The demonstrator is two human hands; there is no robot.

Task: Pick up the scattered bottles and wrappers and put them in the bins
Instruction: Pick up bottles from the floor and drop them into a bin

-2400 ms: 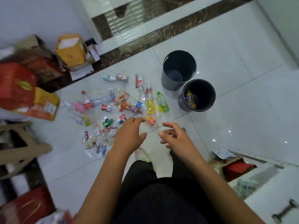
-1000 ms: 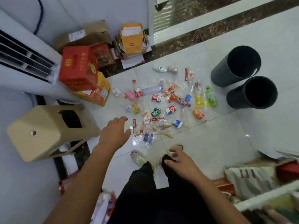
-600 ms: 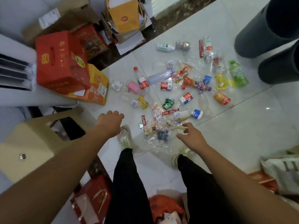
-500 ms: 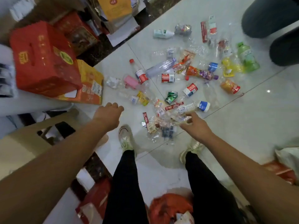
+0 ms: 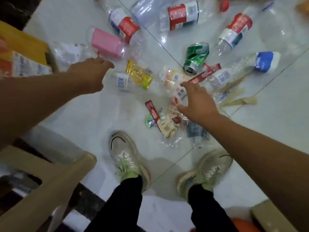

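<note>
Above two pale sneakers (image 5: 127, 158) at lower centre, the right hand (image 5: 195, 101) spreads a wide grip over the wrappers (image 5: 167, 121) mid-frame. The left hand (image 5: 88, 74) hangs with a loose grip, holding nothing. Beyond them, a crushed green can (image 5: 196, 58) and red-labelled bottles (image 5: 183, 14) litter the floor (image 5: 83, 114), their lettering too blurred to read.

Can (image 5: 196, 58) green w/ white; pack (image 5: 106, 42) pink; wrapper (image 5: 138, 76) gold; bottle label (image 5: 265, 61) blue, maybe white-edged.

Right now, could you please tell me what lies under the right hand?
Clear wrappers with red and white labels show past the fingers of the right hand. Whatever lies beneath the palm is covered.
</note>
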